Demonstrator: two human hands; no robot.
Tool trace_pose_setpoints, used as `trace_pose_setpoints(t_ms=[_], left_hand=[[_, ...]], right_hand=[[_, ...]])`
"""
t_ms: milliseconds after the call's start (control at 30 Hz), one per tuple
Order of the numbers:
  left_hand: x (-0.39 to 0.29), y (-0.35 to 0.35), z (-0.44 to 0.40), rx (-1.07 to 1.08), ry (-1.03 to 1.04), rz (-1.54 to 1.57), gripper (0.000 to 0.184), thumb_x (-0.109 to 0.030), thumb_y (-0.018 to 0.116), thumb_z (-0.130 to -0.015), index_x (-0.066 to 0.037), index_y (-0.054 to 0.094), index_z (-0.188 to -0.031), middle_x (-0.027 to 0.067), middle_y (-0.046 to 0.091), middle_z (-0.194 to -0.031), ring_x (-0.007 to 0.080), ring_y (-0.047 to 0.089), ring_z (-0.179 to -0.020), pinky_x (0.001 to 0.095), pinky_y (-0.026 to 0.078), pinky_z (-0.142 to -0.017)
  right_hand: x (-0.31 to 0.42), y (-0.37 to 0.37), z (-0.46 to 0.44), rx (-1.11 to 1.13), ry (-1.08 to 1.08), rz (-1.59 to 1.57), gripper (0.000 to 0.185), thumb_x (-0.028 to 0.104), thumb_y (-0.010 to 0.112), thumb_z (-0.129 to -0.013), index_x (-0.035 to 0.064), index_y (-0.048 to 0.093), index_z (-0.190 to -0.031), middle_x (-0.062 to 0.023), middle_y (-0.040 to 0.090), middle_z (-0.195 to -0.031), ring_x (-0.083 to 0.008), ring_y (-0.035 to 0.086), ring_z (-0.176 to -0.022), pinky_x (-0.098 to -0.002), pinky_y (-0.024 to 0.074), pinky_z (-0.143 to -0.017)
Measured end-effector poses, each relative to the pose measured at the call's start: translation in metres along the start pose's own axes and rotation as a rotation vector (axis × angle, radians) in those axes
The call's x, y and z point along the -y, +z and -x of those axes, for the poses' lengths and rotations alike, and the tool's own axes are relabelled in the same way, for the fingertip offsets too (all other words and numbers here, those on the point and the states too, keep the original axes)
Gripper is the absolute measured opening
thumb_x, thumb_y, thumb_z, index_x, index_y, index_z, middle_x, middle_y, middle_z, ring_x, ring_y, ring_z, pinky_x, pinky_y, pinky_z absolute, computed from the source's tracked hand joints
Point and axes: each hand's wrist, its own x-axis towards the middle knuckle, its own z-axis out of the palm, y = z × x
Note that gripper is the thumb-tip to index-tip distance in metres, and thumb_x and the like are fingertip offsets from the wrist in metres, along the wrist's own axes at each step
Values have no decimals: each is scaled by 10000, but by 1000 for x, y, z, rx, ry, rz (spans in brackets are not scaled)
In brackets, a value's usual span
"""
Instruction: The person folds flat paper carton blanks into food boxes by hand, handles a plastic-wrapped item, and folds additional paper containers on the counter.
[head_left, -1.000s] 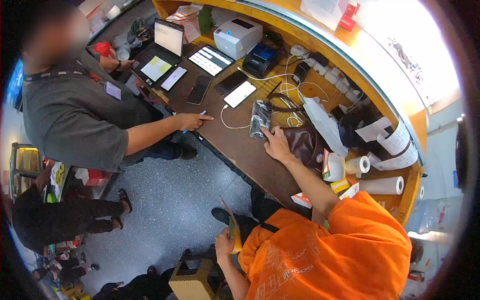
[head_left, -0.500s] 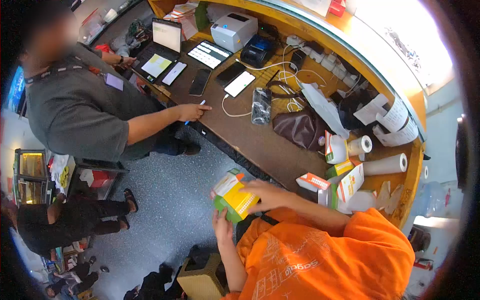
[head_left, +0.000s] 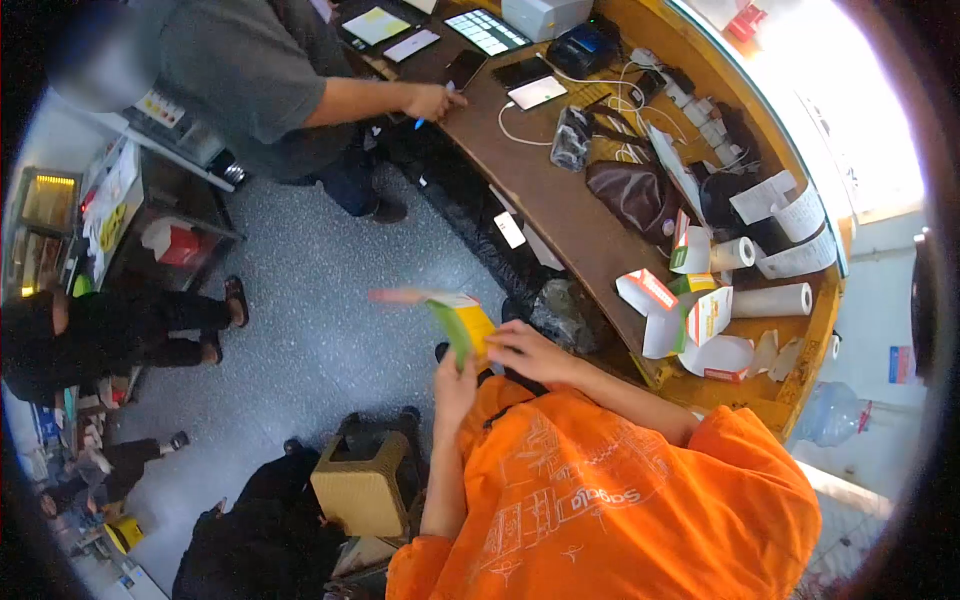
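In front of my orange shirt is a small cardboard box (head_left: 474,328) in yellow, green and white, partly blurred, with an orange-edged flap sticking out to the left. My left hand (head_left: 455,388) grips its lower end, thumb and fingers closed. My right hand (head_left: 535,353) is at the box's right side, its bent fingers pressed on the edge. On the corner of the brown counter (head_left: 560,235), to the right of my hands, several similar boxes (head_left: 708,315) stand with their flaps spread.
Paper rolls (head_left: 775,301), a dark brown pouch (head_left: 630,190), phones (head_left: 538,93) and cables lie along the counter. A co-worker's hand (head_left: 433,101) with a blue pen rests on its edge. A woven stool (head_left: 358,497) stands at lower left, beside a person in black (head_left: 262,535).
My view has shifted, moving the counter up in the picture. The box has turned more edge-on, with its flap swung out leftward. My right hand has moved down along its side.
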Motion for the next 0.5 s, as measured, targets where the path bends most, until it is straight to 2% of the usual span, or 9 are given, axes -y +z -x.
trace_pose_setpoints(t_ms=[67, 133, 167, 200, 267, 333, 400, 467, 500], left_hand=[[-18, 9, 17, 209, 81, -554, 261, -127, 541, -953, 24, 592, -1159, 243, 655, -1079, 405, 631, -1016, 460, 503, -833], [3, 11, 28, 274, 87, -541, 222, -87, 553, -922, 21, 594, -1112, 287, 628, -1048, 465, 600, -978, 484, 496, -821], [17, 10, 29, 241, 201, -573, 212, -85, 557, -922, 22, 590, -1102, 273, 641, -1021, 467, 611, -941, 493, 499, -800], [18, 9, 30, 206, 316, -603, 202, -83, 560, -922, 24, 585, -1091, 260, 653, -993, 468, 621, -904, 502, 502, -779], [21, -1, 30, 207, 346, -525, 175, -94, 606, -909, 40, 613, -1022, 239, 674, -919, 433, 658, -836, 474, 523, -734], [31, -11, 30, 110, 186, -334, 160, -110, 657, -891, 48, 631, -893, 216, 685, -846, 366, 687, -777, 417, 537, -686], [34, -16, 28, 39, 225, -396, 217, -133, 700, -868, 52, 620, -788, 201, 682, -782, 286, 701, -717, 368, 537, -644], [46, -19, 26, 66, 106, -404, 194, -179, 698, -872, 9, 664, -840, 178, 710, -843, 238, 703, -739, 341, 526, -637], [53, -20, 23, 52, 163, -432, 224, -141, 689, -881, 48, 609, -791, 171, 669, -728, 191, 670, -632, 347, 530, -600]], right_hand=[[15, 10, -4, 15, 125, -106, 504, 446, 590, -936, 39, 628, -1231, -249, 587, -1251, -340, 516, -1243, -413, 415, -1014], [26, 20, -4, -90, 232, -93, 471, 410, 549, -965, -14, 650, -1143, -237, 660, -1099, -342, 621, -1095, -442, 478, -914], [11, 27, -7, -95, 156, -30, 414, 326, 490, -1006, -51, 614, -1127, -178, 672, -1002, -261, 663, -901, -389, 530, -785], [4, 30, -9, -98, 155, -21, 414, 326, 490, -1006, -51, 614, -1127, -178, 672, -1002, -261, 663, -901, -389, 530, -785], [-3, 34, -11, -73, 296, -295, 392, 305, 506, -997, -64, 617, -1070, -139, 672, -891, -236, 673, -816, -392, 539, -729], [1, 40, -9, -123, 309, -250, 374, 282, 519, -987, -75, 618, -1037, -165, 671, -870, -272, 680, -782, -416, 538, -711], [3, 46, -11, -173, 306, -205, 357, 260, 532, -978, -85, 620, -1004, -191, 670, -849, -309, 686, -749, -440, 537, -693], [-4, 57, -10, -221, -90, 373, 279, 191, 517, -954, -53, 649, -924, -274, 661, -889, -435, 662, -740, -510, 527, -700], [4, 61, -10, -251, -54, 341, 267, 184, 540, -931, -39, 654, -840, -289, 648, -824, -456, 646, -746, -537, 520, -700]])
